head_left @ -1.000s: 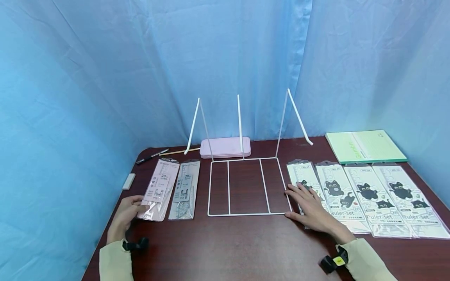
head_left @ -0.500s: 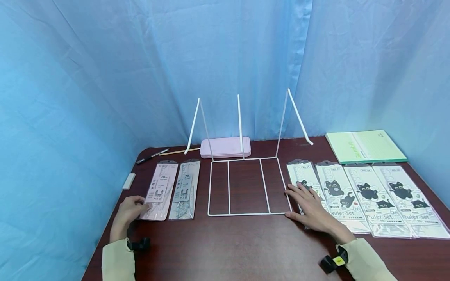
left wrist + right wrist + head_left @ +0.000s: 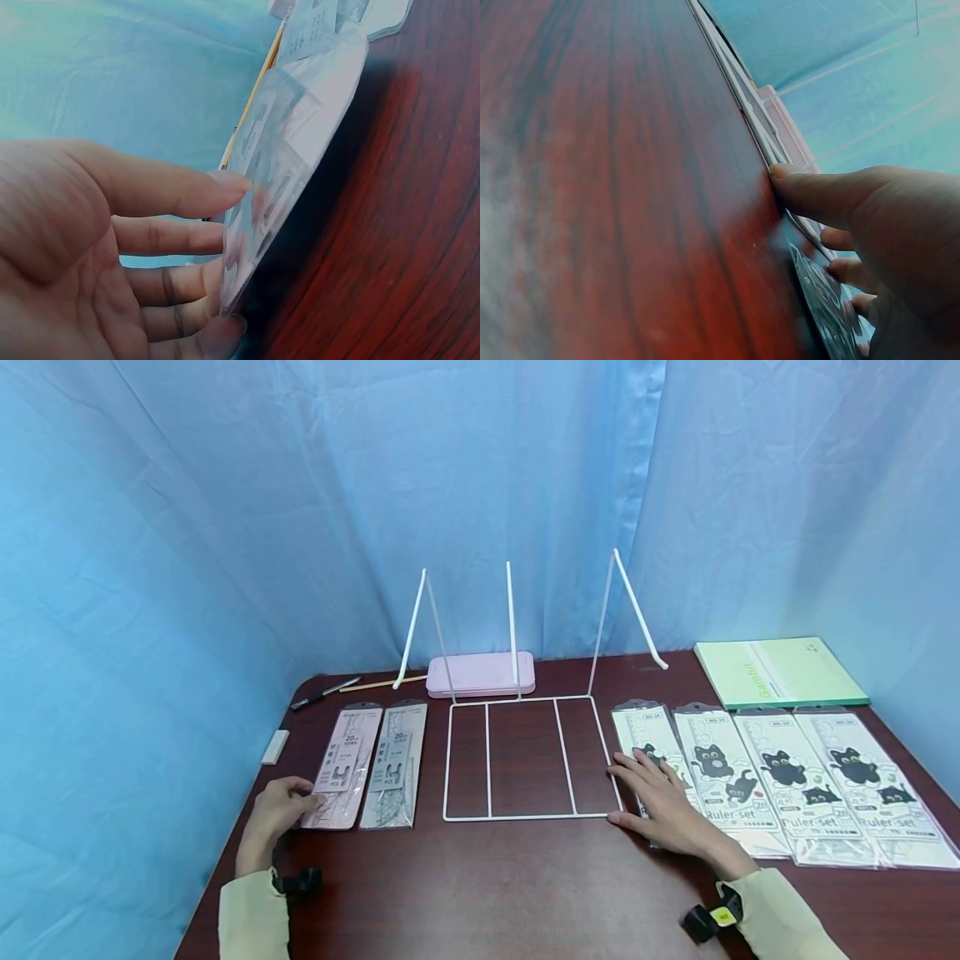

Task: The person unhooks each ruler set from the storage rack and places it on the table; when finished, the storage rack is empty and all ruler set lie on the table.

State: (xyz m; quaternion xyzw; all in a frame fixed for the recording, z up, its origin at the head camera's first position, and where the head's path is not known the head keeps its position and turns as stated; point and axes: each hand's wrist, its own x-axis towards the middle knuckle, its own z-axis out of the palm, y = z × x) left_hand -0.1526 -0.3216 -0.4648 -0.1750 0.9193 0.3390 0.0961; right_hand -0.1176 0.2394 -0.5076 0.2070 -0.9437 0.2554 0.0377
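At the left, my left hand (image 3: 277, 814) pinches the lower left edge of a pink ruler set packet (image 3: 347, 768). In the left wrist view, the thumb lies on the clear plastic of this ruler set packet (image 3: 270, 161), with the fingers along its edge. A grey-blue ruler set packet (image 3: 393, 764) lies just right of it. My right hand (image 3: 663, 802) rests with spread fingers over the front right corner of a white wire rack (image 3: 517, 817) and the nearest cat-print ruler set packet (image 3: 647, 727). In the right wrist view, its thumb touches the rack's wire (image 3: 761, 142).
Several cat-print ruler set packets (image 3: 787, 768) lie in a row at the right, below a green notebook (image 3: 780, 672). Behind the rack sits a pink case (image 3: 480, 675). A pencil (image 3: 382, 683), a black pen (image 3: 325, 693) and a white eraser (image 3: 275, 747) are at the left.
The pink ruler set packet has settled lower beside the grey-blue one, and my left hand has shifted slightly right with it. My right hand stays in place.
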